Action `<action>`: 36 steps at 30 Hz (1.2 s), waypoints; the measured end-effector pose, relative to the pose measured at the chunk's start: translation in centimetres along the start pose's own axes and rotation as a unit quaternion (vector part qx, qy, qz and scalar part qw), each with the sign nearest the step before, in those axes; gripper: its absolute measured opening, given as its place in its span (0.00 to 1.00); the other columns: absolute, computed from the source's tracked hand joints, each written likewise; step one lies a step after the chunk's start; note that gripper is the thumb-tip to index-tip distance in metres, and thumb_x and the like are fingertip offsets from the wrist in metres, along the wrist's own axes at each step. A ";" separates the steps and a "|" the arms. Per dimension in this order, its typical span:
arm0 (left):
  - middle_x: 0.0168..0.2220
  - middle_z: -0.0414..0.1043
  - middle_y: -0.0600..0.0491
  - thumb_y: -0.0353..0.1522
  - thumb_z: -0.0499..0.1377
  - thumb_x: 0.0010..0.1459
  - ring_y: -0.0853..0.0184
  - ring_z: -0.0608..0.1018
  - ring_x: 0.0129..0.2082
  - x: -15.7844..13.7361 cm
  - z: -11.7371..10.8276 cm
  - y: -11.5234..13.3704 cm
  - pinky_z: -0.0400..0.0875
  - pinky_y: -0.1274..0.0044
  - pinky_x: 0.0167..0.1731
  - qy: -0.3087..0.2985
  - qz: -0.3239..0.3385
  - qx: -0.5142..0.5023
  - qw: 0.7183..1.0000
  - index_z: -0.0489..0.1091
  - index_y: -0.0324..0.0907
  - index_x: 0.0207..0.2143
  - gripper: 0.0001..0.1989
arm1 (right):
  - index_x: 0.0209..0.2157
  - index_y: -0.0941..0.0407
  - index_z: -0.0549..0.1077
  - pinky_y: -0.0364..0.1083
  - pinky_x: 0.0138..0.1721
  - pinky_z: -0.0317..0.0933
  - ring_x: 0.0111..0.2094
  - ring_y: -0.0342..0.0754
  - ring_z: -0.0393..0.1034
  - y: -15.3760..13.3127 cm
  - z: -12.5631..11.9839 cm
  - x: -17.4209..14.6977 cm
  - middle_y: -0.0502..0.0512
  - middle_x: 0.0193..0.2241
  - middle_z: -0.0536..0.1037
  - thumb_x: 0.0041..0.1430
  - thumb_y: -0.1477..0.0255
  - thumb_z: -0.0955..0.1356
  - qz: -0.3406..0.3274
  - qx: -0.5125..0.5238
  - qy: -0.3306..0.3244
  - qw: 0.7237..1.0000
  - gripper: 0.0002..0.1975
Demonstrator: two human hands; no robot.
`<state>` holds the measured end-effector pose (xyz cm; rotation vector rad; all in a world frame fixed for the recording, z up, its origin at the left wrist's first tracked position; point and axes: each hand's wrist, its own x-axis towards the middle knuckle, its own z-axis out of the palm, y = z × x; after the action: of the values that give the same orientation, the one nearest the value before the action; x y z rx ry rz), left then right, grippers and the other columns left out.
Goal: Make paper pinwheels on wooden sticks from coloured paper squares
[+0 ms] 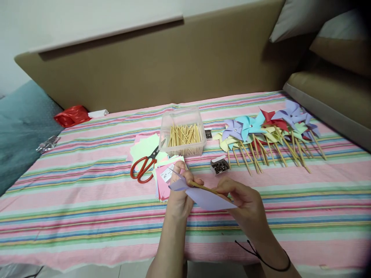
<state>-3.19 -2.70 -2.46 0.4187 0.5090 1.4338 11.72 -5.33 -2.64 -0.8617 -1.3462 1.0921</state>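
Observation:
A lilac paper pinwheel (207, 199) is held up between my two hands, above the striped cloth. My left hand (181, 193) is closed around its left part, fingers at the near end of a wooden stick (204, 187). With thumb and fingers my right hand (245, 199) pinches the stick's other end, close to the paper's right tip. Where the stick meets the paper is partly covered by my fingers. Just beyond my hands stands a small open box of metal pushpins (220, 166). Behind my left hand lies a stack of coloured paper squares (162, 181).
Red-handled scissors (144, 168) rest on pale green sheets (145, 146). A clear plastic box (183, 148) holds many wooden sticks. Several finished pinwheels (252, 125) lie at the right. A red plastic bag (73, 116) sits at the far left, near a teal cushion (26, 127).

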 end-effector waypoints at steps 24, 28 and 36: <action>0.17 0.62 0.67 0.33 0.76 0.35 0.79 0.71 0.17 -0.3 0.9 -0.2 0.69 0.87 0.24 0.052 0.046 -0.003 0.998 0.65 0.47 0.36 0.27 | 0.33 0.50 0.80 0.46 0.28 0.62 0.27 0.47 0.67 -0.1 0.6 0.1 0.51 0.23 0.75 0.52 0.76 0.73 -0.074 -0.039 0.023 0.996 0.07; 0.16 0.62 0.68 0.34 0.76 0.36 0.79 0.70 0.15 -0.3 0.9 -0.1 0.67 0.87 0.23 0.049 0.064 -0.006 0.997 0.64 0.46 0.34 0.26 | 0.30 0.52 0.80 0.44 0.25 0.60 0.25 0.45 0.65 -0.5 0.8 0.2 0.50 0.21 0.72 0.52 0.75 0.73 -0.076 -0.034 0.020 0.996 0.04; 0.16 0.65 0.67 0.34 0.74 0.41 0.81 0.69 0.15 0.0 0.2 0.1 0.64 0.88 0.22 0.007 0.068 -0.009 0.998 0.65 0.45 0.33 0.22 | 0.31 0.53 0.80 0.43 0.25 0.59 0.24 0.44 0.65 -0.7 1.2 0.3 0.49 0.21 0.71 0.53 0.76 0.72 -0.088 -0.041 0.024 0.995 0.04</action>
<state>-3.13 -2.69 -2.23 0.4366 0.4862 1.5719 10.61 -5.36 -1.78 -0.8072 -1.4059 0.8808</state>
